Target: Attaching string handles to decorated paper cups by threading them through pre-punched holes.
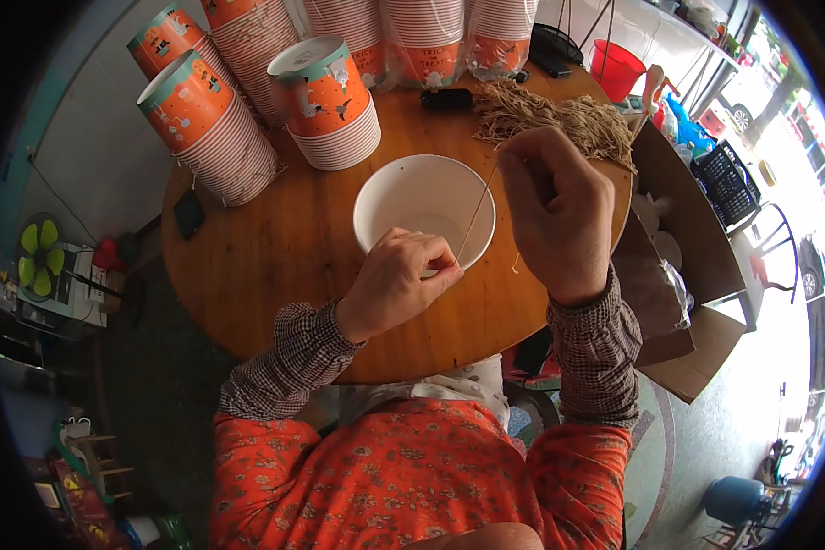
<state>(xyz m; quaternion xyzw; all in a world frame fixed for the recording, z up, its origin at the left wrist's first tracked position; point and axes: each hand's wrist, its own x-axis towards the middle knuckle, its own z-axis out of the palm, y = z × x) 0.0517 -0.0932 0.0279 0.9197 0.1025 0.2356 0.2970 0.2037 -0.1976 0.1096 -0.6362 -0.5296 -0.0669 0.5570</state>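
A white paper bucket [399, 197] stands in front of me on the wooden table, its open mouth toward me. At its near rim, my left hand [399, 280] is closed in a pinch on a thin tan string [478, 214]. From there the string runs up at a slant, looking taut, to my right hand [559, 215], which is raised to the right of the bucket. That hand's fingers are curled closed round the string's upper part. A short loose end of string shows below the right hand. Whether the string passes through the rim is hidden by my left fingers.
Stacks of orange printed paper buckets [325, 96] line the left and back of the round table [247, 302]. A heap of tan strings [559, 119] lies behind my right hand, beside a black object [446, 99]. An open cardboard box [692, 215] stands at the right.
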